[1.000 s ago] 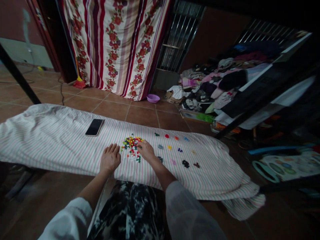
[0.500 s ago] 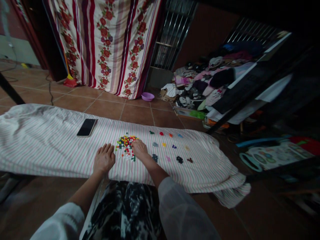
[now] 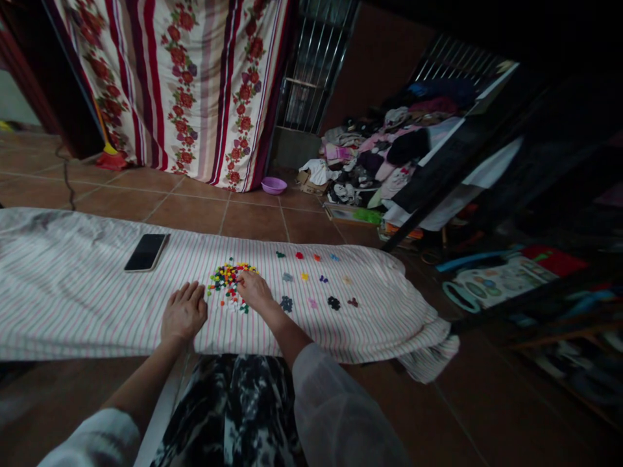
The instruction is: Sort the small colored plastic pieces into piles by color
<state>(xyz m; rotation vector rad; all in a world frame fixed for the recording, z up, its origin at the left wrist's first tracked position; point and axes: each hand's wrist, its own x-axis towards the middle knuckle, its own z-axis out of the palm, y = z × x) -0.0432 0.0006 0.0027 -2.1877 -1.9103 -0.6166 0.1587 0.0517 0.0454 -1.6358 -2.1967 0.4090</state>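
Observation:
A mixed heap of small coloured pieces (image 3: 227, 277) lies on the striped cloth (image 3: 97, 292). My right hand (image 3: 256, 290) is at the heap's right side, its fingers pinched together on the pieces; what they hold, if anything, is too small to make out. Flat on the cloth to the left of the heap rests my left hand (image 3: 183, 312), fingers stretched out and holding nothing. Small single-colour groups sit in rows to the right, among them red (image 3: 299, 255), yellow (image 3: 304, 276), grey (image 3: 287, 277), black (image 3: 333, 303), pink (image 3: 312, 303) and brown (image 3: 353, 302).
A phone (image 3: 146, 252) lies on the cloth at the left. Beyond, on the tiled floor, are a purple basin (image 3: 274, 186), a red dustpan (image 3: 111, 159) and a pile of clothes (image 3: 370, 152). A floral curtain (image 3: 209, 84) hangs behind.
The whole view has shifted, so the things appear further left. My right hand stays at the heap with fingers together, and my left hand still lies flat.

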